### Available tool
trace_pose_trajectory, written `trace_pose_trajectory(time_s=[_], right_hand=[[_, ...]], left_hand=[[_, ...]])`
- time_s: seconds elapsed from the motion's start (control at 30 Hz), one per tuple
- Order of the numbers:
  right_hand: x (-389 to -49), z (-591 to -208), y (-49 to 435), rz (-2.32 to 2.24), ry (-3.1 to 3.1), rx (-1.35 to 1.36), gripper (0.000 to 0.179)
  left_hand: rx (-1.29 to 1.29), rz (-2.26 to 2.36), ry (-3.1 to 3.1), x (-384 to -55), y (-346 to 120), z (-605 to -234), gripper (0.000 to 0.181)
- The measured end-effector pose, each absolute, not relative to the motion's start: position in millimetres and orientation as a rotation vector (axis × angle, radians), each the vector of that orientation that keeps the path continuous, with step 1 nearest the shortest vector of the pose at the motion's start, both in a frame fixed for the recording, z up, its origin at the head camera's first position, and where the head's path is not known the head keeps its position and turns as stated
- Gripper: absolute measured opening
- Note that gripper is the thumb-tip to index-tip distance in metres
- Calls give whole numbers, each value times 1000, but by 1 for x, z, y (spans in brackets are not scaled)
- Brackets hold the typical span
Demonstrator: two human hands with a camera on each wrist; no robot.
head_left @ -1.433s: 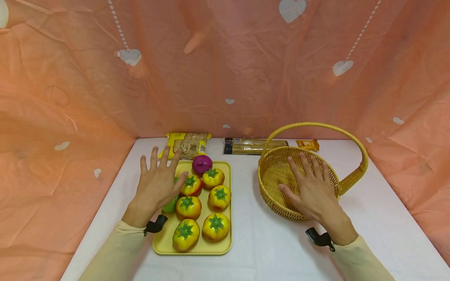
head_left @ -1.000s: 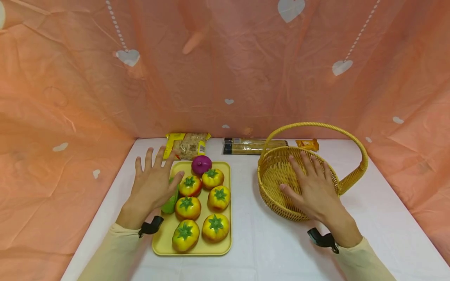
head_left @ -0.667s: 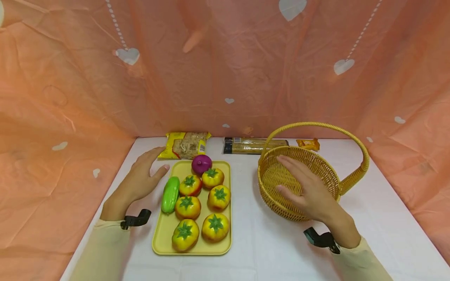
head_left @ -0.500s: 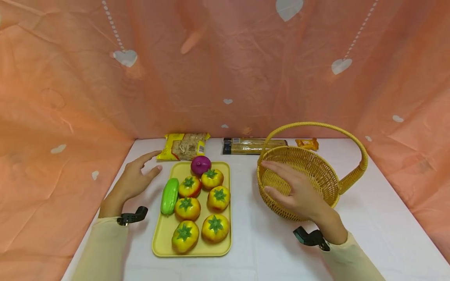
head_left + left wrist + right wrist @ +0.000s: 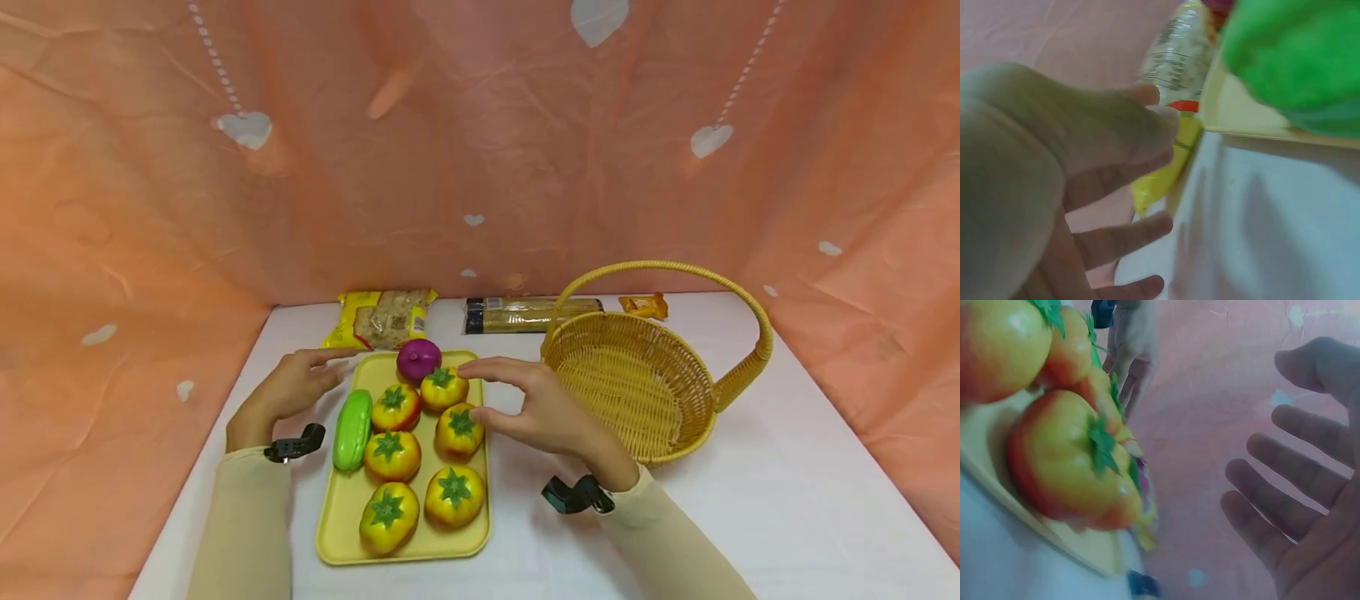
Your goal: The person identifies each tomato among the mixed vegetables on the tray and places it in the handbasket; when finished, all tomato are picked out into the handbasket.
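In the head view a yellow tray [image 5: 330, 533] bears several yellow-red tomatoes [image 5: 453, 496], a purple onion [image 5: 418, 360] and a short green gourd-like vegetable [image 5: 352, 431]. My right hand [image 5: 543, 408] reaches over the tray's right edge, thumb and forefinger apart. Its fingertips overlap the two upper right tomatoes in that view, while the right wrist view shows a space between the spread fingers [image 5: 1297, 462] and the nearest tomato [image 5: 1066, 459]. Beside the tray's upper left side is my left hand [image 5: 288, 387], fingers extended and holding nothing. The green vegetable [image 5: 1304, 56] looms blurred in the left wrist view.
A wicker basket [image 5: 622, 400] with a tall arched handle stands right of the tray. Along the back lie a yellow bag of dry food [image 5: 386, 319], a clear pack of thin sticks or noodles [image 5: 532, 315] and a small orange packet [image 5: 645, 306]. White cloth covers the table [image 5: 787, 500].
My right hand has moved left from over the basket to the tray's right side. The left hand has drawn back from over the tray to its left edge, uncovering the green vegetable.
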State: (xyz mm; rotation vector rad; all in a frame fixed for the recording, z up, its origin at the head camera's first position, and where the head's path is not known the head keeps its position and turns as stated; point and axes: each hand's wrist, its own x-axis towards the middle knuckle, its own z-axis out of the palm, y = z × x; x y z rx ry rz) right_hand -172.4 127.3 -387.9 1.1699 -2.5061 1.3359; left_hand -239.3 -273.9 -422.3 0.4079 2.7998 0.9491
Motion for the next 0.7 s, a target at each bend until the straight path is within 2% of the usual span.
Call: trace_pose_trajectory(time_s=[0.27,0.5,0.7], right_hand=[[-182,-419,105,1586,-2549,1161,47],[-187,-437,104,1577,-2633,1071,44],[-189,-440,102,1534,-2685,1101,42]], left_hand=[[436,886,2795,-240,-268,-427,48],[397,860,2791,-241,-265,-427,53],[431,796,2821,-239,-262,-427,53]])
